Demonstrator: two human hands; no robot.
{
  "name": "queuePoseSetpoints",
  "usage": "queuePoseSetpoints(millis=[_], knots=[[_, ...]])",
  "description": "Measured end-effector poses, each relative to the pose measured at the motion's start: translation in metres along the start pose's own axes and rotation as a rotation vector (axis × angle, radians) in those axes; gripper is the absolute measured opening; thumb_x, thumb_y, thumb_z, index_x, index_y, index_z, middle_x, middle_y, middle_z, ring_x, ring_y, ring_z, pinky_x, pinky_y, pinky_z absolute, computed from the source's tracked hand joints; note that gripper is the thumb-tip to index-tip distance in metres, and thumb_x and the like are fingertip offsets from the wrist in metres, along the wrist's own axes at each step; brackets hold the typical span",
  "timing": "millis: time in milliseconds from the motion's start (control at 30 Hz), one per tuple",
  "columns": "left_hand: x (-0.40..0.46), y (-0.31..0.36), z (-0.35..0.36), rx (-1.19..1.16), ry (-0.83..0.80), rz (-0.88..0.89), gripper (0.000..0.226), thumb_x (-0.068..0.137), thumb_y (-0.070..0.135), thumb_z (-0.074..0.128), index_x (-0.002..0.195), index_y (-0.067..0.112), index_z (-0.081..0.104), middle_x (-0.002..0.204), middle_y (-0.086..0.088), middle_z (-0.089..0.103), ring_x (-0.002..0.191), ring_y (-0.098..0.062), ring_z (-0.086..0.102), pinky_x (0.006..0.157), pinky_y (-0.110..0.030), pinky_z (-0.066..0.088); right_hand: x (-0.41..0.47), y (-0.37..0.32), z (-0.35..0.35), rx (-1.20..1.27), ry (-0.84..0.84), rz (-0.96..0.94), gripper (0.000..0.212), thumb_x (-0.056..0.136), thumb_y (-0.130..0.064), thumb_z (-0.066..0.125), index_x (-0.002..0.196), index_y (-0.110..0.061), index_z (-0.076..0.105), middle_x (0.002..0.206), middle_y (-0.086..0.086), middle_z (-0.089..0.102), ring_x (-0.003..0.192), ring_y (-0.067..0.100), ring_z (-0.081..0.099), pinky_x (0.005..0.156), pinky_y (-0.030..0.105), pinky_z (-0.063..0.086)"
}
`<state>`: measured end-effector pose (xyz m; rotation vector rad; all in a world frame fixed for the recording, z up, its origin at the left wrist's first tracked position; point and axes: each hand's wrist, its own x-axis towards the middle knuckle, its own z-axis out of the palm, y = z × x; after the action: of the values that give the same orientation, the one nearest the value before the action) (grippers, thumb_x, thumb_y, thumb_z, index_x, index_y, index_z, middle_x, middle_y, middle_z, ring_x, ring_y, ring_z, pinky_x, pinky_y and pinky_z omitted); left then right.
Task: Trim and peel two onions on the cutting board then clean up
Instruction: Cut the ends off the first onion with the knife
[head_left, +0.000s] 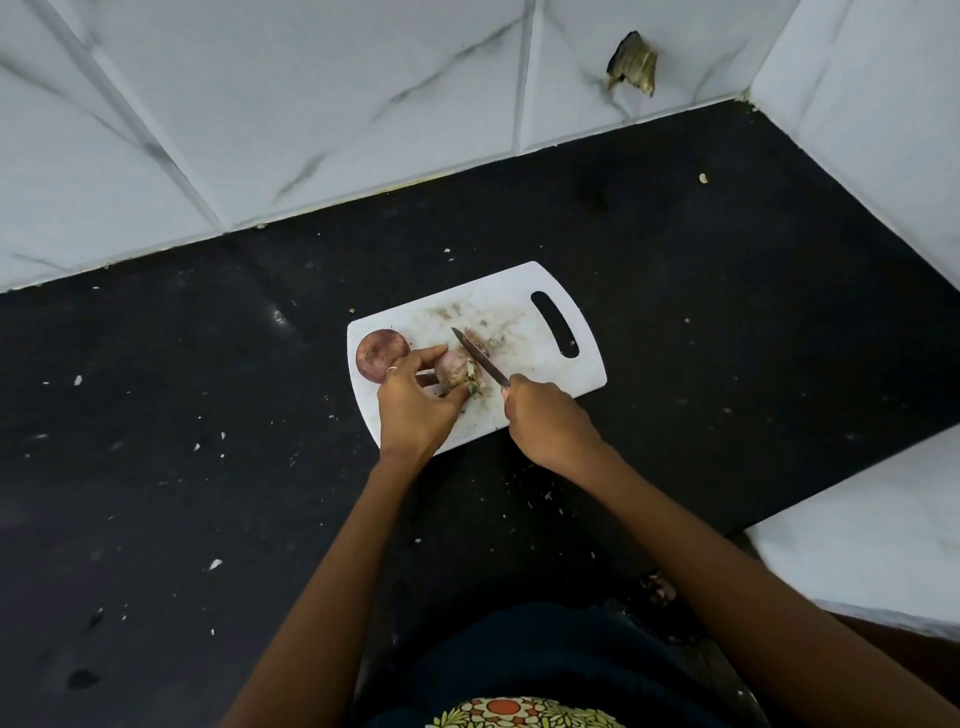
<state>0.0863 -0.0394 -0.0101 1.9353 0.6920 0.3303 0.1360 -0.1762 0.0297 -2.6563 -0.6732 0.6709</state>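
Note:
A white cutting board (545, 374) with a handle slot lies on the black counter. On its left end sits a reddish-purple onion (379, 354). My left hand (415, 400) grips a second, paler onion (451, 366) near the board's middle, fingers curled over it. My right hand (545, 421) holds a knife (480, 358) by its handle. The blade points up and left and lies against the right end of the held onion, where frayed root bits show. The knife handle is hidden inside my fist.
The black counter (208, 415) is speckled with small white and pale scraps. White marble-patterned tile walls rise behind and at the right, one with a broken hole (632, 65). A white ledge (872, 530) stands at the right front. Brown smears mark the board's centre.

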Motion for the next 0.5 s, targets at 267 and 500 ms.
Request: queuePoseSetpoints(millis=[267, 500], knots=[[0.002, -0.001, -0.001, -0.008, -0.036, 0.019, 0.047, 0.074, -0.002, 0.079, 0.118, 0.003, 0.062, 0.119, -0.010, 0.063, 0.082, 0.006, 0.056, 0.067, 0.001, 0.043, 0.003, -0.001, -0.006, -0.033, -0.037, -0.013, 0.016, 0.100, -0.013, 0.035, 0.105, -0.006, 0.049, 0.075, 0.003, 0.047, 0.070, 0.024, 0.046, 0.063, 0.033, 0.035], [0.006, -0.006, 0.000, -0.007, -0.038, 0.043, 0.047, 0.074, -0.002, 0.079, 0.118, 0.004, 0.063, 0.118, -0.008, 0.064, 0.083, 0.004, 0.058, 0.068, -0.002, 0.046, 0.009, -0.013, -0.006, -0.070, -0.041, 0.008, 0.021, 0.096, -0.007, 0.037, 0.113, -0.004, 0.048, 0.104, 0.015, 0.061, 0.094, 0.035, 0.059, 0.067, 0.035, 0.037]])
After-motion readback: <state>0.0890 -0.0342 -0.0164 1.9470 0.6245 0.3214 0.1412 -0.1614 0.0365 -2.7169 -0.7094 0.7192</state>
